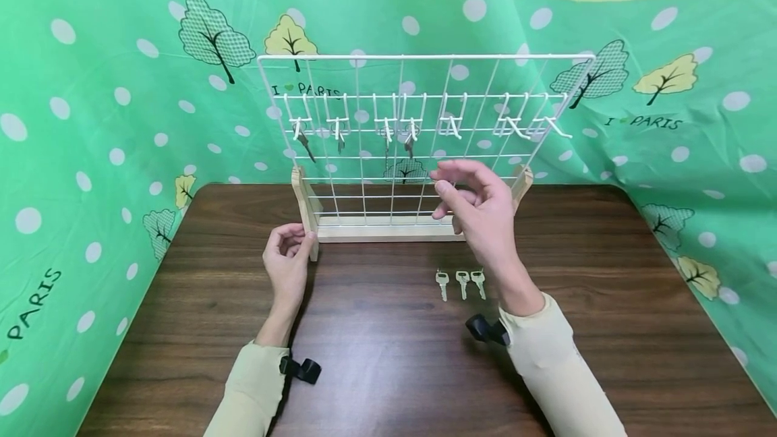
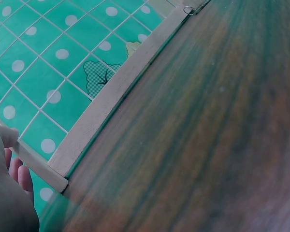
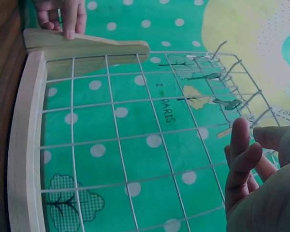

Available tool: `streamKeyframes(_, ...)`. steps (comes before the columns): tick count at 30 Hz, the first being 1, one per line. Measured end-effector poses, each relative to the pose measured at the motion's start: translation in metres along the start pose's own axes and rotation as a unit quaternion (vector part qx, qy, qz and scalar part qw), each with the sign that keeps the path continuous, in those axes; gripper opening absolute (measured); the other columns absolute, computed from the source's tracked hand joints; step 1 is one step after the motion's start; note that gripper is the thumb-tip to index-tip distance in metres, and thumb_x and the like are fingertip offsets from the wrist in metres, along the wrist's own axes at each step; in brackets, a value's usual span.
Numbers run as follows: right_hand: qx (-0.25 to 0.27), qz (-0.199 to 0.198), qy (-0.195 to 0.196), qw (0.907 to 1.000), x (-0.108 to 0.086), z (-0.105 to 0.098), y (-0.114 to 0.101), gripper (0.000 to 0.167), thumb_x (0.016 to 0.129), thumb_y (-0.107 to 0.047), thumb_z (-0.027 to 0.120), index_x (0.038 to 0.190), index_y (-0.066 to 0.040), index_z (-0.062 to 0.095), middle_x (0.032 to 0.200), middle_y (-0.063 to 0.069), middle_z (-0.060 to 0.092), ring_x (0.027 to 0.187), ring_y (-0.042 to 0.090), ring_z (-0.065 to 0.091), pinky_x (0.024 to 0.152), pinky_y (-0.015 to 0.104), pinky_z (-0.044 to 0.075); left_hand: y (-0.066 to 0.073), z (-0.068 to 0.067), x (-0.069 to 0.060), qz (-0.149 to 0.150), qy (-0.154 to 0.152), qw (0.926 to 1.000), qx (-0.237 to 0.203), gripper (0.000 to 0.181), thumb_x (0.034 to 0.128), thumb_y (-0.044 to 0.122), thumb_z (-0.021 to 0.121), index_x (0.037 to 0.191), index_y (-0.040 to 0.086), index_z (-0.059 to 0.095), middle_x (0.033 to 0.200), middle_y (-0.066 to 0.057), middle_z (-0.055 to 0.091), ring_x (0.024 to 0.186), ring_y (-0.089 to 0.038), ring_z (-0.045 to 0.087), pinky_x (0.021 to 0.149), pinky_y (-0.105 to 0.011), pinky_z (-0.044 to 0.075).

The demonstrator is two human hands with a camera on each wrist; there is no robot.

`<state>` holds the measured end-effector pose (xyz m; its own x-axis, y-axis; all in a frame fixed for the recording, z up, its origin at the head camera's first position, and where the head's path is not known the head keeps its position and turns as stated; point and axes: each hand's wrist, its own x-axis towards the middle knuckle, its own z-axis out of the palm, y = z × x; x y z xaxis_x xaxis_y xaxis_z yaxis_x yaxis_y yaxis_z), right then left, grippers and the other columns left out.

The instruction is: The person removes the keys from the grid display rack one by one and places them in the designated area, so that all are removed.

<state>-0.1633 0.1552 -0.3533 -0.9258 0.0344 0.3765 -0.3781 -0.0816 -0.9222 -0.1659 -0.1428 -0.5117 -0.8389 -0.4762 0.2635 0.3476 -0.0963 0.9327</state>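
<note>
My left hand [image 1: 288, 258] grips the left wooden side support [image 1: 305, 204] of a white wire grid rack [image 1: 400, 130], thumb on the near side and fingers curled behind. In the left wrist view, the thumb and fingertips of this hand [image 2: 7, 169] appear against the wood. My right hand [image 1: 479, 204] is raised in front of the grid, right of its middle, fingers loosely bent and holding nothing visible. Metal keys [image 1: 306, 146] hang from several hooks on the left; the hooks farther right [image 1: 512, 127] carry none. Three keys [image 1: 463, 284] lie on the table below my right hand.
The rack's wooden base bar [image 1: 388, 231] stands on a dark wood table [image 1: 376, 342]. Behind it hangs a green dotted cloth [image 1: 139, 86] with tree prints. Hook prongs jut toward me along the upper grid. A black wrist device [image 1: 485, 330] is on each sleeve.
</note>
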Motion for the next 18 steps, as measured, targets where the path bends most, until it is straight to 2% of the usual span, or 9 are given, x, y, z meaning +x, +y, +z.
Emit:
streamKeyframes(4,0.014,-0.013,-0.001,0.9998,0.004,0.008,0.000,0.029,0.102,0.008,0.071,0.129,-0.002,0.074,0.117,0.005,0.081,0.059,0.013,0.073,0.041,0.020,0.040,0.000,-0.001,0.000,0.001,-0.002,1.0000,0.001,0.031,0.0927,-0.012,0.081,0.116,-0.021,0.063,0.099,0.002,0.070,0.088,-0.009,0.065,0.074,-0.016,0.054)
streamKeyframes(11,0.024,-0.025,0.003,0.9994,0.011,0.018,0.001,0.031,0.103,0.005,0.072,0.132,-0.002,0.073,0.124,0.011,0.078,0.060,0.012,0.073,0.042,0.020,0.043,-0.001,-0.001,0.000,0.000,-0.002,1.0000,-0.001,0.030,0.0927,-0.012,0.081,0.116,-0.021,0.063,0.099,0.003,0.071,0.089,-0.009,0.066,0.075,-0.017,0.054)
streamKeyframes(18,0.038,-0.024,0.004,0.9990,0.016,0.025,0.002,0.032,0.102,0.005,0.072,0.133,-0.004,0.072,0.129,0.012,0.077,0.060,0.013,0.073,0.042,0.021,0.046,-0.001,0.000,0.001,0.003,0.000,1.0000,-0.001,0.031,0.0924,-0.012,0.081,0.115,-0.021,0.063,0.098,0.004,0.070,0.088,-0.008,0.066,0.075,-0.017,0.054)
